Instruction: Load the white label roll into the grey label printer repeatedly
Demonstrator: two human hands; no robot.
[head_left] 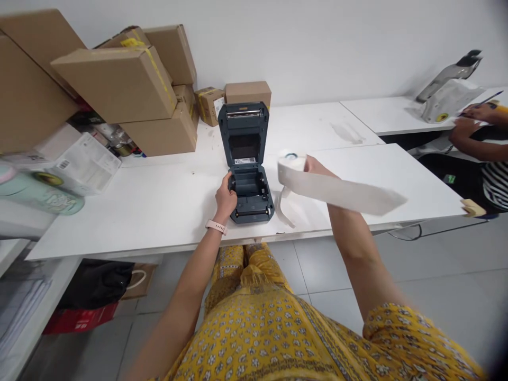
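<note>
A dark blue-grey label printer (254, 203) stands on the white table with its lid (245, 129) raised. Its inner bay shows no roll. My left hand (226, 199) grips the printer's left side, fingers at the rim of the bay. To the right of the printer, above the table, my right hand (314, 165) is closed around a roll of white label paper (289, 159); most of its fingers are hidden behind the roll. A long loose strip (349, 194) trails from the roll to the right, slightly blurred. Another narrow paper strip (283, 209) hangs down close to the printer's right side.
Cardboard boxes (119, 84) are stacked at the back left, with smaller boxes (248, 92) behind the printer. A mint-green bottle (43, 193) lies at the left. At the far right, another person's hands (472, 119) are near a white box (448, 100) and a grey bottle (444, 76).
</note>
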